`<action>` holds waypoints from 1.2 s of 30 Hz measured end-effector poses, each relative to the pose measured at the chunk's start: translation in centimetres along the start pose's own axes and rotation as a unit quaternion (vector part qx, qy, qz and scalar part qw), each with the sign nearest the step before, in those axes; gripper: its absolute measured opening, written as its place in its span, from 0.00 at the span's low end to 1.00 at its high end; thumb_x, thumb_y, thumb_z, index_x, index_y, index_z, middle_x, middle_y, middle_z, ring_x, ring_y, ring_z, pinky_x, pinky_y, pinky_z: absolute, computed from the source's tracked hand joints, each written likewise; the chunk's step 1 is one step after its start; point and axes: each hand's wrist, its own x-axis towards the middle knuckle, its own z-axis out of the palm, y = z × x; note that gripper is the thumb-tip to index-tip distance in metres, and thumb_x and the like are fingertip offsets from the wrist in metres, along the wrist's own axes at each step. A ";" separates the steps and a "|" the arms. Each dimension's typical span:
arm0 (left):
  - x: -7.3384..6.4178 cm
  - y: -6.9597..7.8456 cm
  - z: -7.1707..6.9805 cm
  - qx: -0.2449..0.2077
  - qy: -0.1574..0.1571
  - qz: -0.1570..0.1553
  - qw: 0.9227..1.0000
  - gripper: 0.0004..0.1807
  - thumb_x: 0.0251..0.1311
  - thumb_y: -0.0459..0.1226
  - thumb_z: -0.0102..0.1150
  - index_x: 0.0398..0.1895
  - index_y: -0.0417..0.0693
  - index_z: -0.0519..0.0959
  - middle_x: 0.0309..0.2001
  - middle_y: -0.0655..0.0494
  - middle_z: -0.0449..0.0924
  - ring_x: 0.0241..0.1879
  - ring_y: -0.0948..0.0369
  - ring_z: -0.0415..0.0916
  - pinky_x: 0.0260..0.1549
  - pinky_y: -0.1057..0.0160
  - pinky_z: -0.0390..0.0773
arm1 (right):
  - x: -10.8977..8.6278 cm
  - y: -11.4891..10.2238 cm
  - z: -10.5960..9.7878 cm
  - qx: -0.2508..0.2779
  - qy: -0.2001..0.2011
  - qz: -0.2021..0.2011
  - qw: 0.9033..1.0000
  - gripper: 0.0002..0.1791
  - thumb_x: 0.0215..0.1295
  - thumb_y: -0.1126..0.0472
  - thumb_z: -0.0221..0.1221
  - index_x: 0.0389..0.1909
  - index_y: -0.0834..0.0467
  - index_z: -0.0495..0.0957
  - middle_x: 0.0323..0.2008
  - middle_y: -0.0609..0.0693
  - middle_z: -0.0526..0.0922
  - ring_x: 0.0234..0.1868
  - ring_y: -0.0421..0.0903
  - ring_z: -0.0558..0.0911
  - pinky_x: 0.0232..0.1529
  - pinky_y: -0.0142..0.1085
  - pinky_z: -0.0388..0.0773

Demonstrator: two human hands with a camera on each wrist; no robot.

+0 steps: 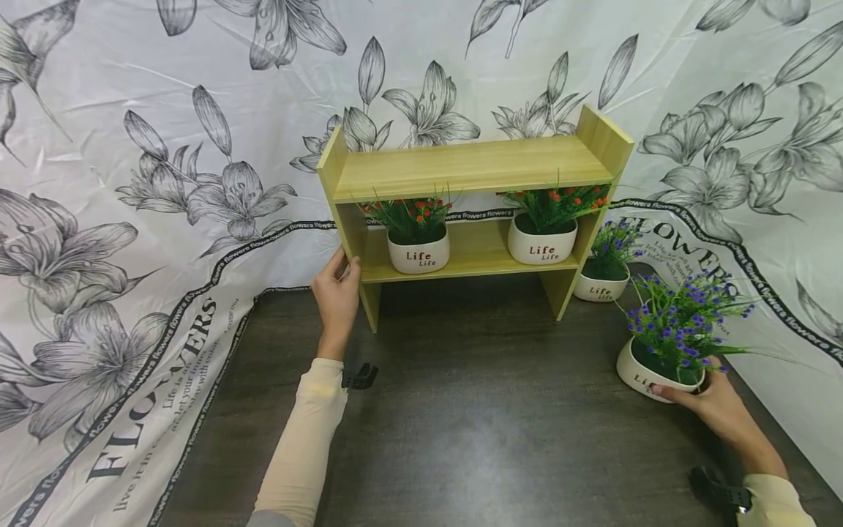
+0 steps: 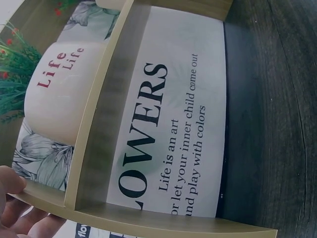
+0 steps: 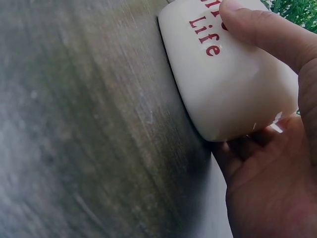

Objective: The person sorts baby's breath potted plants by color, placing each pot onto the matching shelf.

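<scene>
My left hand [image 1: 337,296] holds the left side panel of a light wooden two-tier shelf [image 1: 467,162]. In the left wrist view the thumb [image 2: 11,181] lies over the panel's edge and the other fingers are on its outer side. My right hand [image 1: 718,406] grips a white "Life" pot of purple artificial flowers [image 1: 678,333] at the right of the table. Its thumb presses the pot's printed front; the other fingers go round the side and are partly hidden. In the right wrist view the white pot [image 3: 233,89] has its base close to the dark tabletop.
Two white pots with red flowers, one on the left [image 1: 418,250] and one on the right [image 1: 541,243], stand on the shelf's lower board. Beside the shelf's right leg is another purple-flowered pot [image 1: 601,287]. White flower-printed cloth [image 1: 217,183] lines the back and sides of the dark table [image 1: 454,395].
</scene>
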 end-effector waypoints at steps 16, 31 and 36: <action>0.0 -0.1 0.1 0.007 0.007 0.011 1.000 0.19 0.70 0.21 0.61 0.62 0.27 0.82 0.60 0.28 0.82 0.61 0.37 0.83 0.55 0.50 0.83 | -0.3 -2.2 -0.8 -0.043 -0.007 0.032 0.999 0.56 0.68 0.40 0.70 0.80 0.72 0.54 0.67 0.79 0.70 0.59 0.71 0.76 0.47 0.58 0.79; 0.7 -3.0 0.3 0.020 0.014 0.017 1.000 0.19 0.70 0.22 0.61 0.63 0.31 0.82 0.60 0.29 0.82 0.61 0.39 0.83 0.54 0.52 0.84 | -0.7 -6.1 -3.3 0.009 0.057 -0.033 0.998 0.26 0.64 0.53 0.75 0.54 0.58 0.73 0.34 0.26 0.78 0.34 0.26 0.78 0.30 0.25 0.75; 0.8 -3.5 0.0 0.026 0.012 0.017 0.999 0.19 0.69 0.25 0.65 0.63 0.38 0.84 0.60 0.35 0.84 0.60 0.45 0.86 0.53 0.57 0.86 | -0.6 -7.6 -4.5 -0.012 0.090 -0.040 0.995 0.26 0.61 0.52 0.76 0.50 0.57 0.73 0.34 0.29 0.75 0.32 0.27 0.75 0.28 0.26 0.73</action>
